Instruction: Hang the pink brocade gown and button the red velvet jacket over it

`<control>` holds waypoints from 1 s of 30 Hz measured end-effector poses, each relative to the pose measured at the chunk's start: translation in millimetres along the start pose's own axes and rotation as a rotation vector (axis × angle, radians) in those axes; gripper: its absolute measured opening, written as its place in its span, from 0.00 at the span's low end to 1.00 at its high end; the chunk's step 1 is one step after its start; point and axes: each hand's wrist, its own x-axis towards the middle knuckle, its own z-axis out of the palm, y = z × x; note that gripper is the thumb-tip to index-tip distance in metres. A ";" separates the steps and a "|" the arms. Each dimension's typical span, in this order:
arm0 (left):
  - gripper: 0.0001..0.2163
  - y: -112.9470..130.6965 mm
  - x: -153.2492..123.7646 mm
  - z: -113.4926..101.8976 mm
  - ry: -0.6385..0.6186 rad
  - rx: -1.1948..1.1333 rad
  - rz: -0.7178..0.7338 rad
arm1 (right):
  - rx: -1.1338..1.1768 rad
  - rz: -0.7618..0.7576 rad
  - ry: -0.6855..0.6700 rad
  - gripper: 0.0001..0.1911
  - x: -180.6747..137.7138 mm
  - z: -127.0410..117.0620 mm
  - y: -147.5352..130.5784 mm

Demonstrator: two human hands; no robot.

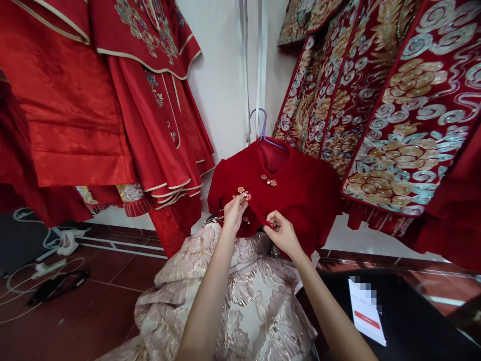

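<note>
Velvet, dark red, makes up the short jacket [300, 193] that both of your hands are working on; it hangs on a lilac hanger [263, 131] against the white wall [221, 90], and all places below are given from this jacket. Your left hand [235, 211] is at the jacket's front flap, fingers closed in a pinch on the cloth just under a gold flower clasp [242, 193]. Your right hand [282, 233] is at the lower part of the same front edge, thumb and fingertips pinched together on the velvet; whether a small fastening sits between them cannot be told. A second gold clasp [269, 181] sits at the jacket's collar, above both hands and untouched.

Directly below the jacket, under your forearms, lies a pale pink and cream brocade dress [248, 306], spread over the floor. Left of the jacket hang plain red satin robes [75, 100] with pale piping. Right of it, overlapping its shoulder, hang red robes with heavy gold and silver embroidery [398, 110]. Lower right of the jacket a lit phone [366, 313] rests on a black surface. Far to the lower left, white cables [41, 268] lie on the brown tiled floor [97, 291].
</note>
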 end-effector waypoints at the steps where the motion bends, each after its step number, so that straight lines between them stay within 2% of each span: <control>1: 0.06 0.8 -0.2 0.0 -0.005 0.010 0.002 | 0.000 0.000 -0.005 0.06 -0.2 1.0 0.5; 7: 0.06 3.2 2.0 1.1 0.028 0.064 0.033 | -0.011 0.000 -0.031 0.07 -1.7 6.2 2.1; 11: 0.09 6.1 4.6 13.5 -0.004 0.213 0.021 | -0.012 -0.030 -0.087 0.07 -2.8 1.5 -7.3; 13: 0.08 7.8 7.5 23.9 -0.078 0.341 0.126 | -0.015 -0.068 -0.161 0.07 -3.6 -4.7 -15.6; 17: 0.07 8.6 17.2 43.3 -0.224 0.620 0.539 | -0.047 -0.120 -0.287 0.14 -4.8 -20.3 -29.3; 19: 0.07 9.1 20.4 48.4 -0.262 0.773 0.672 | -0.070 -0.131 -0.295 0.15 -4.6 -27.0 -31.4; 22: 0.05 14.0 18.5 50.6 -0.308 0.958 0.787 | -0.090 -0.131 -0.286 0.14 -3.5 -34.6 -30.5; 26: 0.07 28.4 9.8 52.0 -0.299 1.104 0.913 | -0.106 -0.125 -0.303 0.14 -2.5 -43.3 -30.0; 30: 0.08 41.8 10.7 55.7 -0.384 1.348 0.981 | -0.116 -0.111 -0.323 0.14 -2.8 -55.5 -34.4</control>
